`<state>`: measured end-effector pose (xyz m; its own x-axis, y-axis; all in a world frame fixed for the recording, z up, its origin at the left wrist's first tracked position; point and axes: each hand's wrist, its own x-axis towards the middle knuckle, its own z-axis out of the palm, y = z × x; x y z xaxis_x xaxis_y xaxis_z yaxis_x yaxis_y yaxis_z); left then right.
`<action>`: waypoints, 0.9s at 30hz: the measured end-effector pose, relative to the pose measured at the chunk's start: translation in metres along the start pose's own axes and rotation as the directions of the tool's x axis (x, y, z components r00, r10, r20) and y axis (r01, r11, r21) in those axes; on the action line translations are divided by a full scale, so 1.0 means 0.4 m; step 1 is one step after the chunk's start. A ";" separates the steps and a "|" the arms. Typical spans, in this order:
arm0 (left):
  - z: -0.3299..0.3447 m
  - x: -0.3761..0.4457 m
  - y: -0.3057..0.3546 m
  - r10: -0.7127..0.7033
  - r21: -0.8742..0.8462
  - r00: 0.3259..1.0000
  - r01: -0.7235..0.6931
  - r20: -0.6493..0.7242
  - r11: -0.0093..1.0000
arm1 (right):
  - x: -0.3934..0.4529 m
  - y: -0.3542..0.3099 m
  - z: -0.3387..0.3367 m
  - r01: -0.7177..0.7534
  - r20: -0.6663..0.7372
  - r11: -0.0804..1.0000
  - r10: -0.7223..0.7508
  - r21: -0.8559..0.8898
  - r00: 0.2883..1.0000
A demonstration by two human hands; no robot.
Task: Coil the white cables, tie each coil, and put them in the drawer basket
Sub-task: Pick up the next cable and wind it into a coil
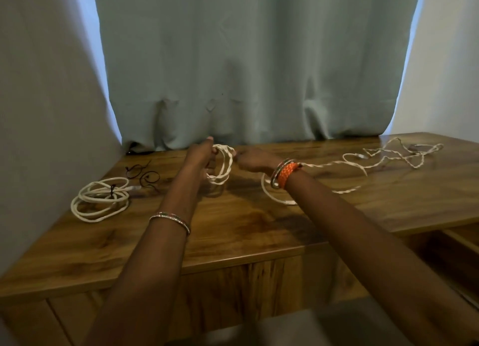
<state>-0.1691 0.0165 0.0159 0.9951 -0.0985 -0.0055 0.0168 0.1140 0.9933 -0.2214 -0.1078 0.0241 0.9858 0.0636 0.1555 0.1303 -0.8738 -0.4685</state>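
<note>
My left hand (201,155) is raised over the wooden table (246,223) and grips several loops of a white braided cable (223,169). My right hand (252,160) pinches the same cable just right of the loops. The rest of that cable trails right under my wrist and lies in loose tangles (394,155) at the table's far right. A finished white coil (101,199), bound with a dark tie, lies flat at the left. The drawer basket is not in view.
Black twist ties (142,173) lie behind the finished coil. A grey-green curtain (254,60) hangs against the table's back edge. A lower wooden shelf or open drawer (456,244) sits at the right below the tabletop.
</note>
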 end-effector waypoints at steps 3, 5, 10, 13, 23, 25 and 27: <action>-0.015 -0.013 0.032 -0.047 -0.112 0.991 0.062 0.129 0.992 | 0.021 0.020 0.040 0.073 -0.236 0.982 -0.030 0.174 0.971; -0.034 -0.013 0.045 -0.099 -0.239 0.970 0.152 0.222 0.959 | 0.020 0.046 0.053 0.115 -0.415 0.987 -0.057 0.116 0.908; -0.067 -0.019 0.049 -0.130 -0.471 0.974 0.205 0.187 0.858 | -0.011 0.122 0.032 0.054 -0.439 0.946 -0.197 -0.319 0.877; -0.088 -0.013 0.050 -0.128 -0.503 0.986 0.164 0.106 0.848 | -0.013 0.179 0.010 0.010 -0.404 0.860 -0.250 -0.510 0.880; -0.104 0.019 0.025 -0.116 -0.293 0.992 0.125 0.048 0.948 | -0.068 0.200 -0.036 0.357 -0.510 0.922 -0.236 0.152 0.827; -0.085 0.011 0.023 -0.094 -0.267 0.996 0.091 0.002 0.959 | -0.071 0.181 -0.046 0.291 -0.409 0.951 -0.226 0.102 0.884; -0.053 0.006 0.013 0.005 -0.085 0.998 -0.010 -0.065 0.996 | -0.072 0.146 -0.047 0.264 -0.219 0.964 -0.248 0.047 0.944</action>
<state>-0.1645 0.0380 0.0186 0.9994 -0.0339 -0.0082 0.0148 0.1989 0.9799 -0.2443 -0.1697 0.0086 0.8748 0.1708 0.4533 0.3904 -0.8027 -0.4509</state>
